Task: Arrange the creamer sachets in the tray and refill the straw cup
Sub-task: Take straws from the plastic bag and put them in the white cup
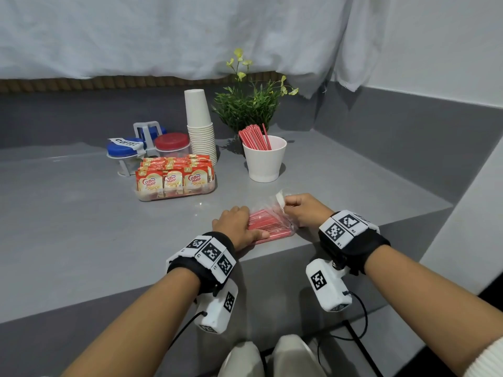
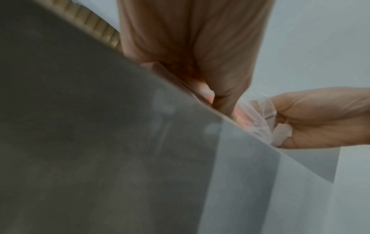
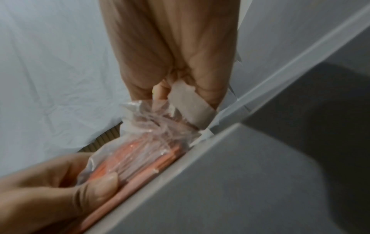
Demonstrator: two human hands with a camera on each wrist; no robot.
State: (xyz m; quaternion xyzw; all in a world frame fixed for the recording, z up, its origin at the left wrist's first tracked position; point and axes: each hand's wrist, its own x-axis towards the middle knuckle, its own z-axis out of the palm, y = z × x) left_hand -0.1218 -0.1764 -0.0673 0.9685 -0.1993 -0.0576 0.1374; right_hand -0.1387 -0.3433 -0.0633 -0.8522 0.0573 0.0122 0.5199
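Observation:
A clear plastic pack of red straws (image 1: 268,225) (image 3: 140,155) lies at the counter's front edge. My left hand (image 1: 239,227) (image 3: 60,186) holds its left end, thumb on top. My right hand (image 1: 304,208) (image 3: 176,63) pinches the pack's twisted right end with its strip of white tape (image 1: 281,201) (image 3: 190,104). The white straw cup (image 1: 264,161) stands behind, with several red straws (image 1: 254,137) in it. The clear tray (image 1: 177,193) to the left is packed with upright red creamer sachets (image 1: 174,174).
A stack of white paper cups (image 1: 200,126), a small green plant (image 1: 246,104) and a caddy of blue-lidded and red-lidded jars (image 1: 147,146) stand at the back. The grey counter (image 1: 68,213) has a raised ledge on the right (image 1: 408,148).

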